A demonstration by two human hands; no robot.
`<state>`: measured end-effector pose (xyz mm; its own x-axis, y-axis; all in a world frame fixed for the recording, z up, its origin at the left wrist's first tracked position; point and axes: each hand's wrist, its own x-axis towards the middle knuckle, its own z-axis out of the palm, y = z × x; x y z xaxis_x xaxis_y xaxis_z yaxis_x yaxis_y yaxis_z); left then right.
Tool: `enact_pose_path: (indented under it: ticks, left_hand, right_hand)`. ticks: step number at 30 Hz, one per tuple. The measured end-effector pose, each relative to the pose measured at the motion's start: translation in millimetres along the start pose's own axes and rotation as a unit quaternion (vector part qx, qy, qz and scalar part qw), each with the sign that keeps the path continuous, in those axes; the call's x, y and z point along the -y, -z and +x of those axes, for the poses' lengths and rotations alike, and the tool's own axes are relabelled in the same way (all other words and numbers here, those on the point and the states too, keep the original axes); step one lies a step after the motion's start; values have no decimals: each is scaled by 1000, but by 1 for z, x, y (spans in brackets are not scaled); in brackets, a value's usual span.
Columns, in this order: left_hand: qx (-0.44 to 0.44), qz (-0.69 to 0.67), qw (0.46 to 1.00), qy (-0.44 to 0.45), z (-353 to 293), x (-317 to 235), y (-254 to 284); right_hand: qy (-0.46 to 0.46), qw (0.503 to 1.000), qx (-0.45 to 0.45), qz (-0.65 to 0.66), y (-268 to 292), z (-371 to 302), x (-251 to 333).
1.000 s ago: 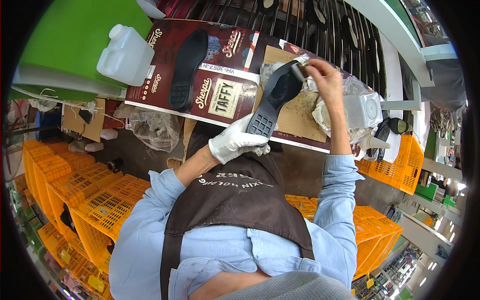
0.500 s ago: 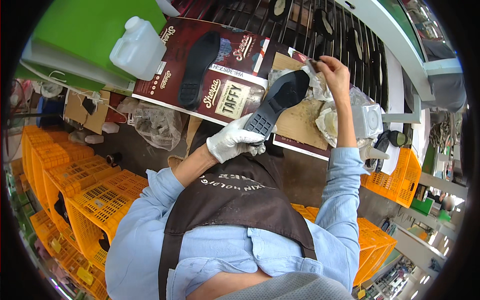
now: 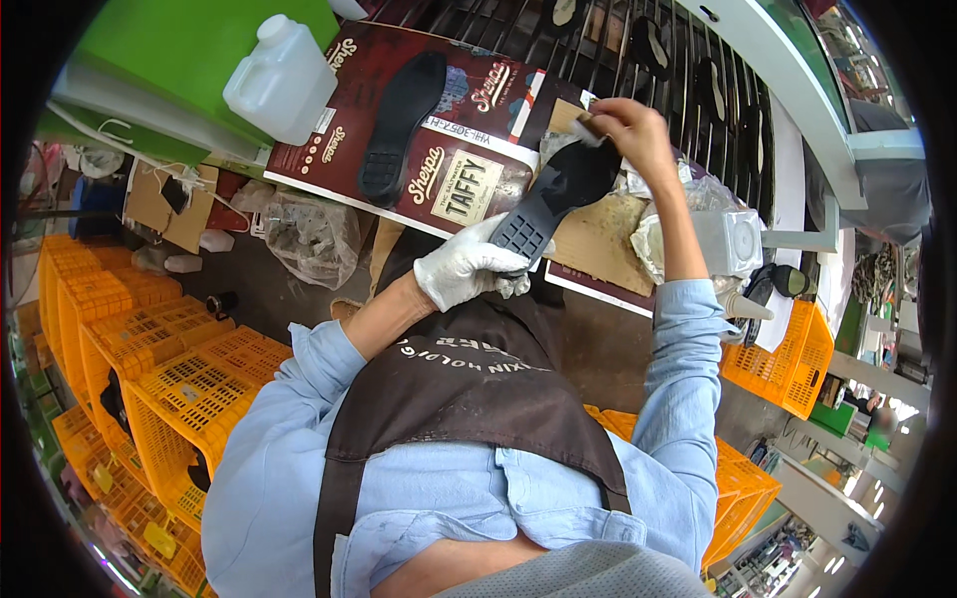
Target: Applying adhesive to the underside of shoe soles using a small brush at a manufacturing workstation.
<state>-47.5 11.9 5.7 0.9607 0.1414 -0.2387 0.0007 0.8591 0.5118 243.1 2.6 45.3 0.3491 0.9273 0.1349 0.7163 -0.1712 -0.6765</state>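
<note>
In its white glove, my left hand (image 3: pixel 467 267) is wrapped round the heel end of a black shoe sole (image 3: pixel 563 194). The sole slants up and to the right, its grid-patterned heel by my thumb. My bare right hand (image 3: pixel 638 140) pinches a small brush (image 3: pixel 588 130) with pale bristles, at the toe end of that sole. The bristles appear to touch the toe's upper edge. Another black sole (image 3: pixel 407 115) lies on the dark red printed cardboard (image 3: pixel 309 164) to the left.
A white plastic jug (image 3: pixel 284 85) stands at the back left. Metal rods (image 3: pixel 598 45) carrying several soles run along the far side. Right of the held sole are stained cardboard (image 3: pixel 598 239) and a clear square container (image 3: pixel 733 239). Orange crates (image 3: pixel 199 384) stack up on the left.
My right hand has moved left from beyond the sole's toe, bringing the brush over it. My left hand keeps its hold on the sole, which has barely shifted.
</note>
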Motion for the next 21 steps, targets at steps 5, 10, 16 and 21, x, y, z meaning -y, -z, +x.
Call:
enact_pose_path:
  ticks: [5, 10, 16, 21]
  left_hand:
    - [-1, 8, 1000, -10, -1, -1, 1]
    - [-7, 3, 1000, -7, 0, 0, 2]
    - [-7, -2, 1000, -10, 0, 2, 4]
    - [-20, -18, 999, -23, -2, 4, 4]
  right_hand:
    - [86, 951, 282, 92, -3, -3, 14]
    - [-6, 998, 13, 67, -9, -5, 23]
    - [39, 972, 225, 52, -16, -10, 26]
    - [-51, 943, 187, 269, -19, -20, 28]
